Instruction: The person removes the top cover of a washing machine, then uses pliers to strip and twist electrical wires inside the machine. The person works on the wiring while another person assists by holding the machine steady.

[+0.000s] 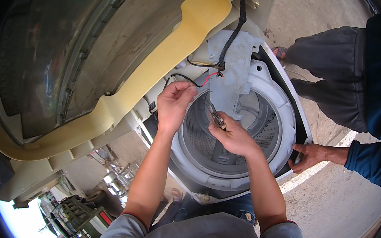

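Observation:
My left hand (174, 101) is closed in a pinch on the end of thin wires (205, 81), one red and one black, over the machine's rim. In my right hand (231, 135) is a pair of metal pliers (215, 114), tilted with the jaws up toward the pinched wire. A grey plate (233, 44) lies across the back of the open washing machine's round tub ring (283, 124), with a black wrapped cable (239, 17) running over it. The perforated drum (195, 138) lies below my hands. Whether the jaws touch the wire, I cannot tell.
The raised lid assembly (49, 48) with its yellow inner frame (150, 63) fills the left. At right another person (379, 92) grips the machine's edge with a hand (312, 155). Metal parts (116, 181) lie on the ground (326, 198) at lower left.

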Demonstrator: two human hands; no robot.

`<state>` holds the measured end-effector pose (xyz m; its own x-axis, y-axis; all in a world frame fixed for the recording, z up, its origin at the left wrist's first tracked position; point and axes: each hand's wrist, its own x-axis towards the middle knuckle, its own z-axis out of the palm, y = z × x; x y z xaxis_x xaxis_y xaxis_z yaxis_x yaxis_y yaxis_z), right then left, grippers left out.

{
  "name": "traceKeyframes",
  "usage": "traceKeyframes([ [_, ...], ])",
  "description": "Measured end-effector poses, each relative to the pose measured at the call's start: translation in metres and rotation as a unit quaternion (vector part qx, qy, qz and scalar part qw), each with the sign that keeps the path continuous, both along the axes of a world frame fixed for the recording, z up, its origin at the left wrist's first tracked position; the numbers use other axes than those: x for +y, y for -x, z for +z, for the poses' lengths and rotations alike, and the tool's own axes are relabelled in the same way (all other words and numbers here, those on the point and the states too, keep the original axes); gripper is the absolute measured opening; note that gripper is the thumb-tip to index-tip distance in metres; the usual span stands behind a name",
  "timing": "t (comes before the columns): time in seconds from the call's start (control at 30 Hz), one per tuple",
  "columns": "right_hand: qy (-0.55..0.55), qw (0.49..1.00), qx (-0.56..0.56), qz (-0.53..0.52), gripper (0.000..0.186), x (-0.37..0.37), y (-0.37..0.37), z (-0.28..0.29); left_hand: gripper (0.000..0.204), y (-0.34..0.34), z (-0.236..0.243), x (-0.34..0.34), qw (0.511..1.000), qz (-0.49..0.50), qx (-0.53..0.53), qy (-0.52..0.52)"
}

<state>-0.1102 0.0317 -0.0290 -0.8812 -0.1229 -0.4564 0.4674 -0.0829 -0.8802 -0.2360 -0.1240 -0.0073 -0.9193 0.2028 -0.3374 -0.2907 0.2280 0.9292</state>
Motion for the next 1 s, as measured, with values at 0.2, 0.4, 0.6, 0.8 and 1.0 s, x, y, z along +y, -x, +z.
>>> traceKeyframes([
  [0.2,0.114,0.989,-0.079,-0.043,0.047,-0.029,0.012,-0.010,0.013,-0.012,-0.008,-0.005,0.999,0.027,0.002,-0.035],
  [0.4,0.134,0.986,-0.088,-0.052,0.044,-0.033,0.033,-0.009,0.012,-0.018,-0.011,-0.006,0.994,0.064,0.009,-0.084],
  [0.6,0.118,0.989,-0.082,-0.046,0.045,-0.032,0.047,-0.001,0.014,-0.022,-0.016,-0.012,0.991,0.067,-0.006,-0.114],
  [0.8,0.091,0.993,-0.060,-0.048,0.040,-0.035,0.055,0.001,0.012,-0.021,-0.026,-0.019,0.990,0.066,-0.001,-0.121],
  [1.0,0.085,0.993,-0.060,-0.055,0.032,-0.036,0.058,0.000,0.013,-0.020,-0.018,-0.015,0.988,0.067,-0.033,-0.137],
])
